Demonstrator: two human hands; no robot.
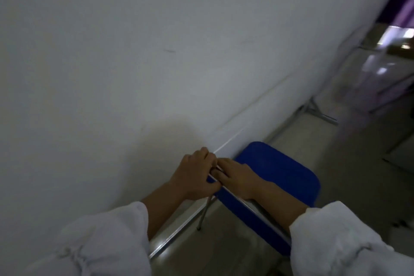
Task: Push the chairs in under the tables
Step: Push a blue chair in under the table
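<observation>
The left hand (195, 175) grips the thin metal rail (233, 192) that runs along the near edge of the blue chair (280, 170), with its fingers curled over the rail and its thumb tucked under it. The right hand (237, 177) lies on top of the chair's blue padding just beside the left hand, and their fingertips almost meet. Its fingers reach across the rail, but the blur makes it hard to tell whether they curl round the rail or only press on it. Both forearms come out of loose white sleeves (336, 237) at the bottom of the view.

The chair sits directly under the hands, and its far corner is right up against the edge of the white table (112, 74). The blue padding spreads out to the right of the hands, away from the table. One thin chair leg (205, 213) drops from below the left hand to the pale floor (349, 186).

The table fills the left and middle of the view, and its long edge runs diagonally up to the right. A grey metal table foot (318, 112) stands on the floor farther along that edge. A purple curtain (403, 4) hangs in the top right corner.
</observation>
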